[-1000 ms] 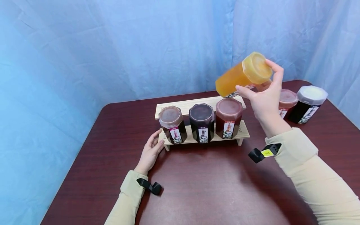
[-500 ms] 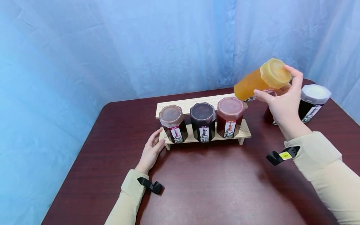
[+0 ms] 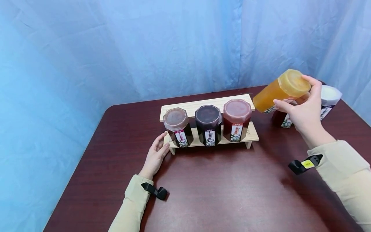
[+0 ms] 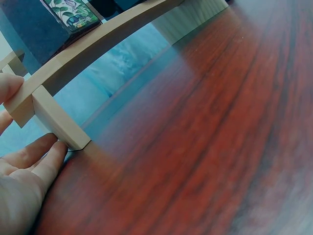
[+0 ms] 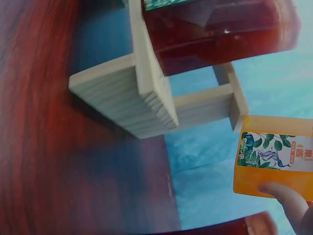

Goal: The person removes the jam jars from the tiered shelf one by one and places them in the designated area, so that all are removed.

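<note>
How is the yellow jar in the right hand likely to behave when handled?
The yellow jar is probably stiff: it looks straight-sided where the right hand grips it. It looks filled, so likely rather heavy. Its angular lid should resist rolling.

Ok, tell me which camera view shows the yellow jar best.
The head view: it shows the yellow jar tilted, lid and body, though the right hand covers part. The right wrist view shows its label larger, but the picture's edge cuts the jar off. The left wrist view doesn't show it.
</note>
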A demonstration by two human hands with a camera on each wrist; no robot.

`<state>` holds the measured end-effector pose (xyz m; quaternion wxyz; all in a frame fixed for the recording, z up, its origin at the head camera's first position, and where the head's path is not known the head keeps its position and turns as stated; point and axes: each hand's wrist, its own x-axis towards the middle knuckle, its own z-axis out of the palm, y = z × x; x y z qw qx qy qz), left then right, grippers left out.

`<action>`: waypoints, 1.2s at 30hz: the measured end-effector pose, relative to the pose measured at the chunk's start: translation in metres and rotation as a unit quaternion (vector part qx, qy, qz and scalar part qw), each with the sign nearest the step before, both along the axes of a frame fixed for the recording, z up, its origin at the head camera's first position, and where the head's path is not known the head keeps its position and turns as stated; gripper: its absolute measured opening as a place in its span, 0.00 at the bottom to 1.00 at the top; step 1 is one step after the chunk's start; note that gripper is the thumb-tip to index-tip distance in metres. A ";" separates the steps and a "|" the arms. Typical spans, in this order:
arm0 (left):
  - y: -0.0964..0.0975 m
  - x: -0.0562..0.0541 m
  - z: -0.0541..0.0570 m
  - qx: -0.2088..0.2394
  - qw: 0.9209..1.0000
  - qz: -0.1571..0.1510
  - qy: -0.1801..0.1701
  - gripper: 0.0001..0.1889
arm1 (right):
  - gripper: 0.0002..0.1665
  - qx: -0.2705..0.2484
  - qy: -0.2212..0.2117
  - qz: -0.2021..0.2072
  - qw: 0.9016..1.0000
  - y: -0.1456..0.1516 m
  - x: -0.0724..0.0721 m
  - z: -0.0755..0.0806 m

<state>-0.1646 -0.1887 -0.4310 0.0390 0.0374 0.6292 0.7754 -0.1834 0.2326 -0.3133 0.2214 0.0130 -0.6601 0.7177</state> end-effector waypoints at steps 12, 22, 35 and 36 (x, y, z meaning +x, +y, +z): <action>0.000 -0.001 -0.002 -0.004 1.000 -0.001 0.002 0.27 | 0.51 0.234 -0.028 -0.058 0.970 0.005 0.001 -0.015; 0.000 0.000 -0.001 -0.004 1.000 -0.001 -0.002 0.28 | 0.54 0.289 0.010 -0.060 0.955 0.001 0.005 -0.030; -0.001 0.000 0.000 -0.008 1.000 0.001 -0.002 0.27 | 0.54 0.317 -0.040 -0.059 0.946 0.006 0.011 -0.032; -0.001 0.000 -0.001 -0.009 1.000 0.001 -0.001 0.27 | 0.54 0.321 -0.045 -0.058 0.944 0.007 0.012 -0.033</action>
